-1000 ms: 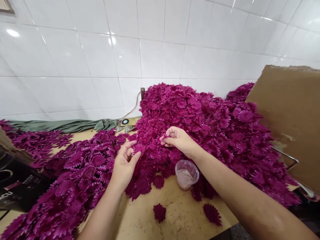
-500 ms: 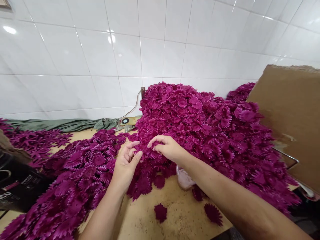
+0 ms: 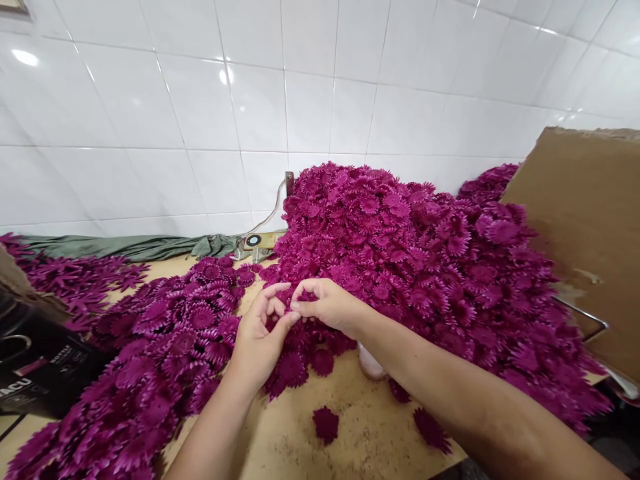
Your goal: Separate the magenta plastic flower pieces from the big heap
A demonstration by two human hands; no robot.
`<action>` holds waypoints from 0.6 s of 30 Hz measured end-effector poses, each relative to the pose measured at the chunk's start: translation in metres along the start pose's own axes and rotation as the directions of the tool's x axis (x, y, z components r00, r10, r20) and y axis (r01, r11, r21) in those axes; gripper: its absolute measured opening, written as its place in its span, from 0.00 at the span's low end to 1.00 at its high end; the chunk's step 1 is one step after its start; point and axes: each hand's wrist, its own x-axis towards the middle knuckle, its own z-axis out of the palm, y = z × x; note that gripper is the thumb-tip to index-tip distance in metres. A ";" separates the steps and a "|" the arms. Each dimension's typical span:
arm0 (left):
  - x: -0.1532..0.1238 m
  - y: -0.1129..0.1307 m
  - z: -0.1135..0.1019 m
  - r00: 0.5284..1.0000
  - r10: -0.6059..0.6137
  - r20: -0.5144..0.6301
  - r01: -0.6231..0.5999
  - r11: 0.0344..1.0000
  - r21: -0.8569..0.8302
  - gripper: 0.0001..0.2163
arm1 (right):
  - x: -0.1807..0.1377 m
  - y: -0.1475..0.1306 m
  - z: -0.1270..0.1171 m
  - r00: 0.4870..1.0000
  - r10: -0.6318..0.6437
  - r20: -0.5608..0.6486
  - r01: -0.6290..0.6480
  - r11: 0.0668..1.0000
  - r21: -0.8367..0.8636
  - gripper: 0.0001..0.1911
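My left hand (image 3: 265, 327) is curled in front of the large flower heap, its thumb and fingertips pinched on a small purple artificial flower that the fingers mostly hide. Fingertip to fingertip with it, my right hand (image 3: 325, 303) is closed in a pinch; what lies between its fingers is too small to make out. Behind both hands rises a tall heap of magenta artificial flowers (image 3: 390, 247) with fringed petals. A small whitish tub (image 3: 370, 365) stands below my right wrist, partly covered by the forearm.
A lower flower pile (image 3: 160, 360) spreads at left, beside a black box (image 3: 45, 367). Two loose flowers, one a dark purple flower (image 3: 326, 425), lie on the tan tabletop (image 3: 285, 440). A cardboard sheet (image 3: 590, 247) leans at right. Green cloth (image 3: 125, 248) runs along the tiled wall.
My hands have come together: the right hand moved left and its fingertips now meet those of the left hand. The whole view has shifted slightly.
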 end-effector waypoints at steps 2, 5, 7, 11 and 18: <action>0.000 0.002 -0.002 0.999 0.003 -0.052 -0.004 1.000 -0.016 0.12 | 0.006 -0.001 -0.006 0.989 -0.079 -0.126 0.061 0.988 -0.145 0.06; 0.002 0.004 -0.011 0.977 0.021 -0.214 -0.032 0.998 -0.048 0.11 | 0.016 -0.002 -0.033 0.848 -0.197 -0.491 0.024 0.941 -0.337 0.06; 0.005 0.001 -0.019 0.952 0.015 -0.305 -0.029 0.999 -0.039 0.13 | 0.018 -0.001 -0.055 0.783 -0.168 -0.599 -0.039 0.948 -0.317 0.07; 0.013 -0.010 -0.026 0.965 0.002 -0.261 0.035 0.990 0.137 0.13 | 0.008 0.001 -0.066 0.895 -0.162 -0.416 0.026 0.949 -0.314 0.04; 0.005 -0.011 -0.006 0.991 -0.042 -0.127 0.065 0.981 0.182 0.09 | 0.000 0.002 -0.024 0.947 -0.210 -0.244 0.123 0.936 -0.330 0.03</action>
